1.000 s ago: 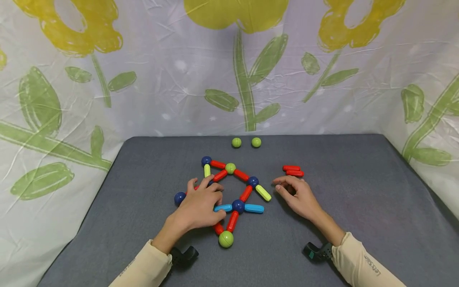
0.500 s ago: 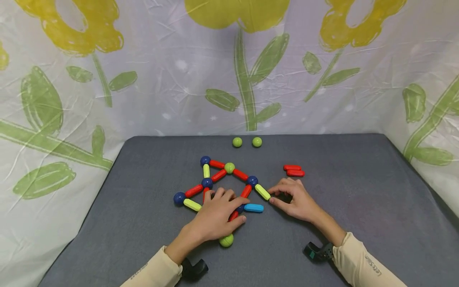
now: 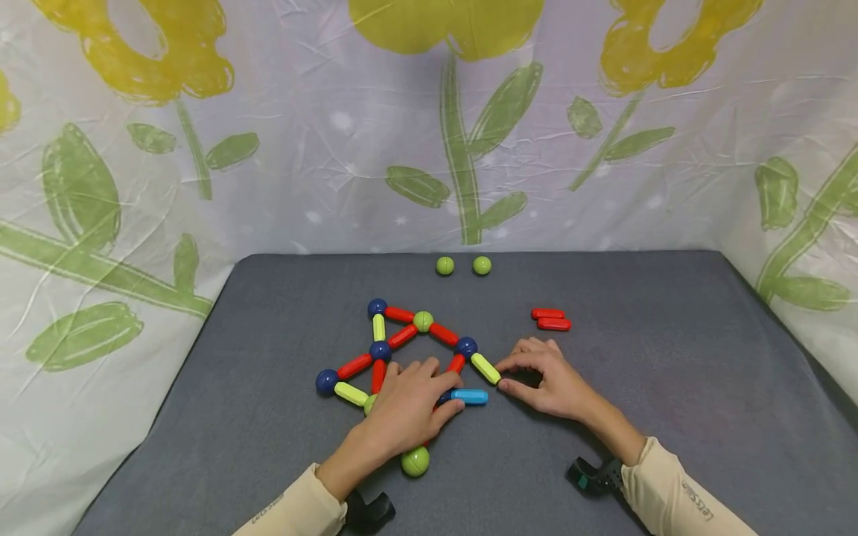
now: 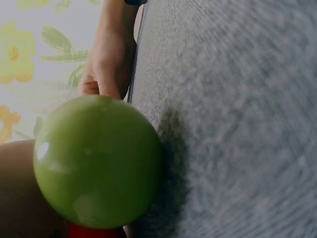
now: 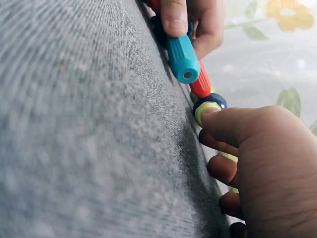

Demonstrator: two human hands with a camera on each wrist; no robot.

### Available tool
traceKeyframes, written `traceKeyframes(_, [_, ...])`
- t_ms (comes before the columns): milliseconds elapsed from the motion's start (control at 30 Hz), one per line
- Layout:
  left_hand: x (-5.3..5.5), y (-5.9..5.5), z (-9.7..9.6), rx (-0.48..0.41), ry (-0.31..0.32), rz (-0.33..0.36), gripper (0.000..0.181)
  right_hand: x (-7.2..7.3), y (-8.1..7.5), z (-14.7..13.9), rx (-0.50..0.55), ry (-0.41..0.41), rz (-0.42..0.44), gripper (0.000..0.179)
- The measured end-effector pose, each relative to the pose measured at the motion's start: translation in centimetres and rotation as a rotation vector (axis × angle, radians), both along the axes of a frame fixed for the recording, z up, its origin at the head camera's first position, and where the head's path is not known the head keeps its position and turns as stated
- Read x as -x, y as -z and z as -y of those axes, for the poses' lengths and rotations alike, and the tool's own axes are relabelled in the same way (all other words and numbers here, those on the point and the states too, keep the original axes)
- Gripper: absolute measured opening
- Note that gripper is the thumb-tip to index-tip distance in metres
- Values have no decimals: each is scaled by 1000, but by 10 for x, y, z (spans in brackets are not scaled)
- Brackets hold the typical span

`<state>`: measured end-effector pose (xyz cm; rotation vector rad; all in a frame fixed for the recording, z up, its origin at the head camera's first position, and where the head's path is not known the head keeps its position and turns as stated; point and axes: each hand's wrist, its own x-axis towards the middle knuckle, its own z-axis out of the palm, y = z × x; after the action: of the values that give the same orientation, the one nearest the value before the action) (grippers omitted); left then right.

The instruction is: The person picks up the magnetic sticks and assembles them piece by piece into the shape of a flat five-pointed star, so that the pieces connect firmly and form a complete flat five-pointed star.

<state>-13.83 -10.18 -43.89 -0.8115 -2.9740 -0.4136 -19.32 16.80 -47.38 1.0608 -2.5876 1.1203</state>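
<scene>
A flat frame of magnetic rods and balls lies on the grey table. My left hand (image 3: pixel 405 406) spans its lower middle, thumb and index finger around a dark blue ball (image 3: pixel 444 398) at the inner end of a blue rod (image 3: pixel 471 397). That hand hides several joints beneath it. Below it a green ball (image 3: pixel 415 461) shows, large in the left wrist view. On the right, my right hand (image 3: pixel 553 380) pinches the free end of a yellow-green rod (image 3: pixel 485 368) between thumb and index finger. The rod's other end meets another dark blue ball (image 3: pixel 465 347).
Two loose red rods (image 3: pixel 553 324) lie beyond my right hand. Near the back edge sit two loose green balls, a left one (image 3: pixel 445 266) and a right one (image 3: pixel 482 266). A flower-printed cloth (image 3: pixel 302 149) rises behind the table (image 3: pixel 637 313).
My left hand has moved right across the frame to the dark blue ball. My right hand has come left and taken the yellow-green rod's end. The whole frame has shifted slightly left and nearer.
</scene>
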Motion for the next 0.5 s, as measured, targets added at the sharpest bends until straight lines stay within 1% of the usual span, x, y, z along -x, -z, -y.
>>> traceKeyframes(267, [0,1,0,9,-8,17,24,-5,0,5,-10,-33,-6,23])
traceKeyframes(500, [0,1,0,-4,-12,-3,23,-6,1,6,-5,-33,-13,24])
